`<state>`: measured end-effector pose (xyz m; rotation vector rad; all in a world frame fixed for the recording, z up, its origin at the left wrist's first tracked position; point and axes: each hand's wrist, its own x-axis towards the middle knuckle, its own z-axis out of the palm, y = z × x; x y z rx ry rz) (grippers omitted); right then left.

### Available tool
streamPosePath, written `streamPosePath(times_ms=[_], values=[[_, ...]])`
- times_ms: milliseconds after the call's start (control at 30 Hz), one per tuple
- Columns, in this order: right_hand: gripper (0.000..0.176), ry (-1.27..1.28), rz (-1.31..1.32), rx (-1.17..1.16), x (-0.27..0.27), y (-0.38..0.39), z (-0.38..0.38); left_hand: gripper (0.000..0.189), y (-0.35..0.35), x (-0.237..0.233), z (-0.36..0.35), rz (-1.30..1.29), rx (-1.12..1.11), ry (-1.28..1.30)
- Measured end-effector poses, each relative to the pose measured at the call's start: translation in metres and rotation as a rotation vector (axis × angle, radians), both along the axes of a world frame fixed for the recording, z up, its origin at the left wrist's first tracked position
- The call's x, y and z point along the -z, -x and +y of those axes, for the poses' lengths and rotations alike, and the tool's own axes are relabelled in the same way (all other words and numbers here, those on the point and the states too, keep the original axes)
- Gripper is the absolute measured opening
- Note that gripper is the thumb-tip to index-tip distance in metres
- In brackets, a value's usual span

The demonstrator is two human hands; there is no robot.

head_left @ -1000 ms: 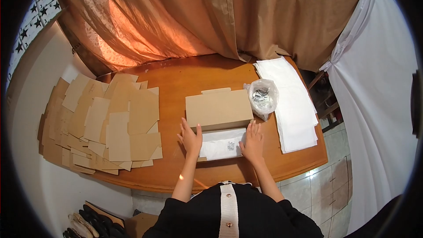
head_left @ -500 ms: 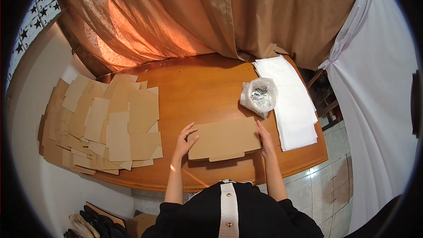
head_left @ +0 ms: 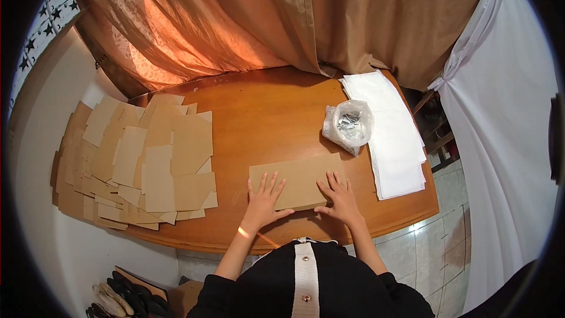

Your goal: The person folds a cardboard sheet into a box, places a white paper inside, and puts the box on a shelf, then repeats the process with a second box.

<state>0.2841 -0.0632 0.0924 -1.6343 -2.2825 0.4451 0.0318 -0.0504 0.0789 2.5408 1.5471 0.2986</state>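
A brown cardboard box point(head_left: 301, 178), long and low with its top side shut, lies near the front edge of the wooden table. On its left end rests my left hand point(head_left: 265, 202), fingers spread and pointing away from me, thumb along the front edge. My right hand point(head_left: 339, 198) lies on the right end in the same way, fingers apart. Neither hand grips anything. The tab seen earlier at the box's front edge no longer shows.
Overlapping flat cardboard pieces point(head_left: 159, 153) cover the table's left end. A plastic bag point(head_left: 348, 126) of small metallic-looking pieces stands at the right, beside a stack of white sheets point(head_left: 393, 141). Brown curtains point(head_left: 247, 17) hang along the wooden table's point(head_left: 265, 115) far edge.
Both hands have moved from the box's two sides onto its top, fingers spreading flat. The front tab has gone out of sight. The box has shifted slightly.
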Motion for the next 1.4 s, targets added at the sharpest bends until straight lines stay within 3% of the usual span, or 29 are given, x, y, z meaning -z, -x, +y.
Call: streamPosePath(times_ms=[167, 367, 700, 767, 900, 1200, 1267, 1333, 1400], values=[[0.057, -0.035, -0.021, -0.018, 0.007, -0.004, 0.004, 0.084, -0.001, 0.016, 0.0, 0.09, -0.006, -0.092], [0.045, -0.128, -0.02, -0.046, 0.001, -0.005, 0.009, 0.076, 0.001, 0.003, 0.007, 0.108, 0.02, -0.04], [0.042, -0.054, 0.046, -0.046, 0.001, -0.006, 0.005, 0.072, 0.003, 0.0, 0.001, 0.049, 0.035, -0.041], [0.041, -0.031, 0.101, -0.025, 0.001, -0.004, 0.001, 0.07, 0.004, 0.007, -0.005, -0.064, -0.009, -0.082], [0.035, 0.023, 0.13, -0.014, 0.003, -0.006, 0.012, 0.067, -0.006, 0.004, -0.018, -0.054, -0.084, -0.138], [0.038, -0.314, 0.042, -0.09, 0.01, 0.012, 0.079, 0.065, 0.005, 0.018, -0.016, -0.128, -0.103, -0.164], [0.041, -0.135, 0.027, -0.021, 0.0, 0.016, 0.081, 0.062, 0.016, 0.014, -0.01, -0.027, -0.076, -0.206], [0.041, -0.129, 0.03, -0.003, 0.003, 0.02, 0.078, 0.06, 0.022, 0.012, -0.009, -0.005, -0.111, -0.184], [0.041, -0.122, 0.045, 0.007, 0.008, 0.025, 0.07, 0.058, 0.027, 0.018, -0.013, -0.007, -0.466, -0.205]])
